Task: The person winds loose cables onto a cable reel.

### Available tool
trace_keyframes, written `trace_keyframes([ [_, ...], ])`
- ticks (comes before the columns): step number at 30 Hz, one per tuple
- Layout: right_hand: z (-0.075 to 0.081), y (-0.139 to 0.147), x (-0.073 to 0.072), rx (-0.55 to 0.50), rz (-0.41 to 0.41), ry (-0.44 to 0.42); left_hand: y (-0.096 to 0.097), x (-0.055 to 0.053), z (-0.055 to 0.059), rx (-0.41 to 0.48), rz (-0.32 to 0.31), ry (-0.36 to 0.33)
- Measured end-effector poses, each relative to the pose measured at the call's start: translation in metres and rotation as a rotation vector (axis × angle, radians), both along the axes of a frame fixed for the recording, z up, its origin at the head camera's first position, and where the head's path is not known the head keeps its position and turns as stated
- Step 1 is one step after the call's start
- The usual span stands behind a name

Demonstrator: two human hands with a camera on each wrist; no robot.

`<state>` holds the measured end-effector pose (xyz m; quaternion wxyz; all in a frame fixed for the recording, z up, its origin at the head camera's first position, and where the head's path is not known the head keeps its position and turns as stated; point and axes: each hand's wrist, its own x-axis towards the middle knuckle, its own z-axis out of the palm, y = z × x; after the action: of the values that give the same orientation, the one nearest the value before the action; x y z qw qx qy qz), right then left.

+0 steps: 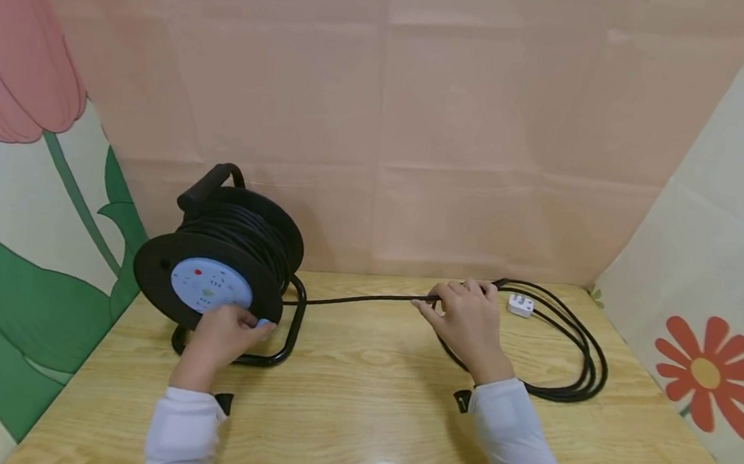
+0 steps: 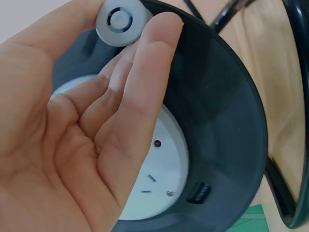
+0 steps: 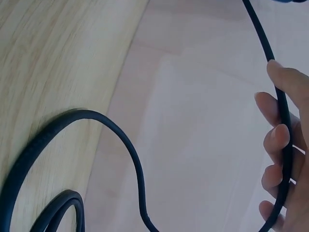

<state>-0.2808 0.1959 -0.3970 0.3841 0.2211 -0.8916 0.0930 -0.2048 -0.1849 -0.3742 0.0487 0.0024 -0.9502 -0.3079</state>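
Note:
A black cable reel [image 1: 213, 245] stands upright on its tube frame at the left in the head view. Its pale blue socket panel [image 1: 210, 283] faces the person. My left hand [image 1: 222, 337] is at the lower right of the front disc and pinches the small round crank knob [image 2: 120, 21] between thumb and fingers. Black cable [image 1: 360, 299] runs from the reel to the right, pulled nearly straight. My right hand [image 1: 470, 323] grips that cable, its fingers curled round it in the right wrist view. Past this hand, loose loops of cable [image 1: 589, 344] lie on the table.
A white plug [image 1: 520, 305] rests inside the cable loops. The wooden table [image 1: 345, 405] meets a pink paper-covered wall [image 1: 380, 131] at the back. Flower-patterned panels [image 1: 705, 251] flank it. The reel's carrying handle [image 1: 208, 184] sticks up at the top.

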Motion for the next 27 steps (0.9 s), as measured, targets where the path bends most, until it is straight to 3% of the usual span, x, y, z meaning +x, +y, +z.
trace_keyframes([
  [7, 0.000, -0.002, 0.000, 0.007, 0.018, -0.014, -0.010, -0.002, -0.008, 0.008, -0.027, -0.075],
  [16, 0.005, 0.003, 0.002, 0.014, 0.005, -0.012, -0.018, -0.003, -0.014, 0.044, 0.006, -0.203],
  [27, 0.009, 0.010, 0.004, 0.012, 0.052, -0.044, -0.029, -0.004, -0.024, 0.101, 0.007, -0.251],
])
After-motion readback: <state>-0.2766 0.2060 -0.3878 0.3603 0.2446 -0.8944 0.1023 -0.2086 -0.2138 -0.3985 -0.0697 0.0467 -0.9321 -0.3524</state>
